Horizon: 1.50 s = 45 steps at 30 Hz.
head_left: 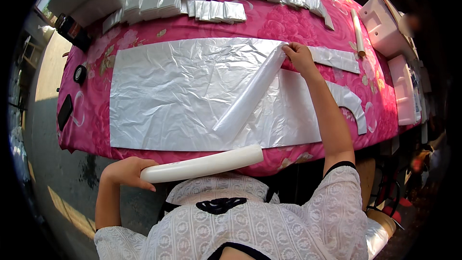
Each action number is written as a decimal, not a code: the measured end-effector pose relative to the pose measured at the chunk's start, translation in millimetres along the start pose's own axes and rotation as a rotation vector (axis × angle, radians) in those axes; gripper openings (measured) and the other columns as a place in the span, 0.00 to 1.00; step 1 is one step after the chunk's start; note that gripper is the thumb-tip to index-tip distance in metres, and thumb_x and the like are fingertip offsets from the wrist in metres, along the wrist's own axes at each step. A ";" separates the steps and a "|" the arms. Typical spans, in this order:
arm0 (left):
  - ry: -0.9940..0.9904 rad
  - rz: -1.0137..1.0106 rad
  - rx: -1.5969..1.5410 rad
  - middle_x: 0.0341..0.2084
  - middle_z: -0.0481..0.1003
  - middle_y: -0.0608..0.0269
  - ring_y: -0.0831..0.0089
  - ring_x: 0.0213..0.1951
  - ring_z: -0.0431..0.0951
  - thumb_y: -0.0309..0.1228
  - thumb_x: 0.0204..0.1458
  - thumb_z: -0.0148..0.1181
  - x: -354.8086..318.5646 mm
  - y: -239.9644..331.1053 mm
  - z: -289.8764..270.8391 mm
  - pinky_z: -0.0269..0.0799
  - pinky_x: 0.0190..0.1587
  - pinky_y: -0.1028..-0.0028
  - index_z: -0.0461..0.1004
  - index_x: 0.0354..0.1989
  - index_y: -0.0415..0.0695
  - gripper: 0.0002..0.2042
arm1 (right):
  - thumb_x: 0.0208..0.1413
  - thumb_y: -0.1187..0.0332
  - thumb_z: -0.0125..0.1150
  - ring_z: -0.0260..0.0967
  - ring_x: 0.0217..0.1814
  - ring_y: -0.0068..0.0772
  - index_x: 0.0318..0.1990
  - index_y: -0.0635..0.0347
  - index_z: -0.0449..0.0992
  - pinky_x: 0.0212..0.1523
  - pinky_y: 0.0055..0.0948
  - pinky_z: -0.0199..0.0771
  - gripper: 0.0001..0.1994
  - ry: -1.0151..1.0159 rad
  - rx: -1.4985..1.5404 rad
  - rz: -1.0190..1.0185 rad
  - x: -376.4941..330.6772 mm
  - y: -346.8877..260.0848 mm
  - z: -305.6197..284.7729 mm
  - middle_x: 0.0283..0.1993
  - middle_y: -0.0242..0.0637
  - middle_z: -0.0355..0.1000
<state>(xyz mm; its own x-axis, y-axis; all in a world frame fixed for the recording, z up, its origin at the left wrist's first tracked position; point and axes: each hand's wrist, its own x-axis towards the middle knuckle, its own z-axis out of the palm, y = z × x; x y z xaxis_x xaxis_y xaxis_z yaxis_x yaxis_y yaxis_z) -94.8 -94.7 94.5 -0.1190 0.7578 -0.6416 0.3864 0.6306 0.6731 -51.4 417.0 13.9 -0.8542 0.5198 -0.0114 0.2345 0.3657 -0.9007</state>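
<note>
A large, wrinkled white plastic bag [168,91] lies spread over the table, its two long handle strips reaching to the right. My right hand [299,58] pinches the bag's upper layer near the far edge. From those fingers a folded flap slants down toward the middle of the bag. Low at the table's near edge, my left hand [127,171] is closed round the left end of a smooth white tube [207,163]. The tube lies slightly tilted just in front of my body, its right end close to the bag's near edge.
A pink flowered cloth [284,24] covers the table. Stacks of folded white bags [163,2] line the far side. At the left are a dark bottle [72,31], a black tape roll [80,74] and a phone [65,112]. A pale rod [357,32] and white foam boxes [404,89] are at the right.
</note>
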 end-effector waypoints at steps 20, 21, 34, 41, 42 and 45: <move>0.476 0.634 0.760 0.60 0.54 0.43 0.52 0.64 0.48 0.59 0.45 0.46 156.9 51.6 60.9 0.35 0.64 0.54 0.57 0.56 0.31 0.41 | 0.52 0.65 0.56 0.68 0.29 0.24 0.39 0.66 0.73 0.31 0.27 0.69 0.13 -0.217 -0.025 0.150 25.9 -44.2 71.0 0.32 0.36 0.72; 0.480 0.642 0.754 0.60 0.54 0.43 0.52 0.64 0.48 0.59 0.45 0.46 157.5 52.0 61.8 0.36 0.64 0.54 0.57 0.56 0.31 0.41 | 0.52 0.65 0.56 0.68 0.30 0.25 0.41 0.66 0.73 0.33 0.28 0.69 0.14 -0.121 0.071 0.190 25.5 -42.3 71.3 0.34 0.38 0.72; 0.514 0.583 0.786 0.61 0.50 0.43 0.54 0.65 0.46 0.58 0.45 0.47 154.6 56.1 69.2 0.37 0.65 0.57 0.53 0.59 0.32 0.42 | 0.47 0.61 0.61 0.69 0.43 0.39 0.49 0.55 0.72 0.42 0.33 0.69 0.20 -0.330 -0.521 -0.423 -146.4 -60.9 58.6 0.41 0.38 0.73; 0.535 0.558 0.808 0.62 0.48 0.44 0.54 0.65 0.46 0.58 0.45 0.48 156.6 57.7 73.4 0.38 0.64 0.58 0.52 0.60 0.33 0.42 | 0.50 0.60 0.59 0.70 0.40 0.40 0.48 0.58 0.73 0.42 0.32 0.68 0.19 0.271 -0.683 -0.103 -98.3 -14.7 -28.7 0.39 0.43 0.73; 0.544 0.560 0.797 0.62 0.48 0.44 0.54 0.65 0.46 0.57 0.45 0.48 157.2 57.4 75.0 0.38 0.64 0.58 0.52 0.60 0.33 0.43 | 0.50 0.60 0.59 0.70 0.41 0.41 0.48 0.58 0.73 0.42 0.33 0.68 0.19 0.303 -0.681 0.006 -97.9 -17.1 -33.2 0.40 0.43 0.73; 0.570 0.525 0.786 0.63 0.48 0.44 0.55 0.65 0.46 0.54 0.42 0.53 155.9 59.1 82.0 0.39 0.64 0.58 0.52 0.60 0.34 0.43 | 0.49 0.62 0.60 0.69 0.40 0.42 0.48 0.58 0.73 0.42 0.33 0.68 0.18 0.177 -0.447 -0.215 -120.6 -20.7 -23.0 0.41 0.42 0.73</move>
<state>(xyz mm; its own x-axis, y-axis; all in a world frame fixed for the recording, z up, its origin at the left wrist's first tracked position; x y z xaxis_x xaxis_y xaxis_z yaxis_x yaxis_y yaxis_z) -15.5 47.0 4.1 -0.0961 0.9938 0.0553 0.9622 0.0785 0.2607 57.5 364.6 43.9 -0.8224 0.5053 0.2615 0.2709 0.7520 -0.6010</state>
